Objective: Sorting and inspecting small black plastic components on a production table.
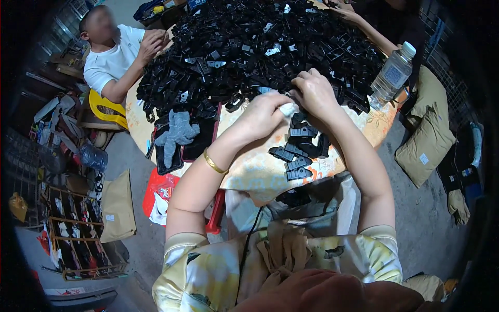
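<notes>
My left hand (264, 115) and my right hand (315, 92) meet at the near edge of a big heap of black plastic parts (249, 47). The fingers of both are bent and closed; whatever they hold is hidden behind them. Something white (287, 108) covers or sits at my left thumb tip. Just below the hands, several black ridged plastic pieces (297, 151) lie in a loose group near the table edge. A gold bangle (213, 162) is on my left wrist.
The round table has a patterned cloth (249, 174). Left of my arm lie grey gloves (178, 136) on a dark case. A clear bottle (393, 75) stands at the right. One co-worker (117, 57) sits far left; another person's arm (371, 31) reaches in far right.
</notes>
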